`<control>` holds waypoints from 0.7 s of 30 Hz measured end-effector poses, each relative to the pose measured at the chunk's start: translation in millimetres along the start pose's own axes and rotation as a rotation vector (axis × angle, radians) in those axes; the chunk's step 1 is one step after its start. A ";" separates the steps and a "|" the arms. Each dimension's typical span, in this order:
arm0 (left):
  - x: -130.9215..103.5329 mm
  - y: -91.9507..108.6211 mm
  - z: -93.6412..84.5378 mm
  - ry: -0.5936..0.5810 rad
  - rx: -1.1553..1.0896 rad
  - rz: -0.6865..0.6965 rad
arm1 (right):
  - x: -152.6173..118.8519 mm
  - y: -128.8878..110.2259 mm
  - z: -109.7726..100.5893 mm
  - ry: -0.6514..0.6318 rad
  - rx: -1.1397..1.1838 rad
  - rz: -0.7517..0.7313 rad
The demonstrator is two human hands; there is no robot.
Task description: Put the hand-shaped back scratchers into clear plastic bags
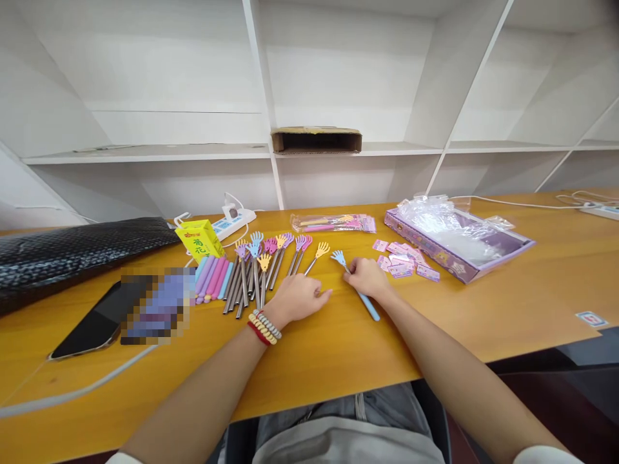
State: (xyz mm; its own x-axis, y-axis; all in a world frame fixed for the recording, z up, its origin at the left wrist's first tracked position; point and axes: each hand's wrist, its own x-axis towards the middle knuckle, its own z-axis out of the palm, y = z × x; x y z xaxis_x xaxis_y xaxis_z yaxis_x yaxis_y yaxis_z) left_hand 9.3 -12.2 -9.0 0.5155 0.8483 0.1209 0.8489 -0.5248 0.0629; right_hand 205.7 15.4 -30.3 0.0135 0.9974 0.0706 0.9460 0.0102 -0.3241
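Note:
My right hand [367, 278] is closed around a blue back scratcher [371, 309]; its claw head shows beyond the fingers and its blue handle points toward me. My left hand [298, 299], with beaded bracelets at the wrist, is palm down with fingers curled at the metal rod of an orange-headed back scratcher [319, 251]. Its lower part is hidden under the hand. Left of that hand lies a pile of metal rods with coloured claw heads [242, 283]. Beside the pile are pink, purple and blue handles [211, 278].
Small printed cards [403, 260] lie right of my hands, by a purple box [430, 248] holding clear plastic bags [435, 219]. Packed scratchers [333, 223] lie at the back. At left are a yellow box [200, 240], a power strip [235, 223], a phone [91, 322] and a black wrapped bundle [82, 258].

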 end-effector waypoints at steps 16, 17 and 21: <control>-1.4 3.0 7.1 -0.114 0.016 0.173 | -0.6 -0.8 -3.6 -0.039 0.020 -0.011; -1.3 2.7 7.4 -0.115 0.014 0.176 | -0.7 -0.6 -3.6 -0.039 0.019 -0.016; -1.0 1.9 7.5 -0.108 0.004 0.188 | -0.3 0.5 -3.0 -0.032 0.025 -0.030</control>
State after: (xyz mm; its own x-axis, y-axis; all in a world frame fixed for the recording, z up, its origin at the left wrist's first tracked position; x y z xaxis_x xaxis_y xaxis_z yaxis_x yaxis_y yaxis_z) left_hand 11.3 -13.6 -16.5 0.6738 0.7385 0.0229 0.7373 -0.6741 0.0450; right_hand 207.2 14.9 -27.7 -0.0251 0.9984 0.0503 0.9375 0.0410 -0.3457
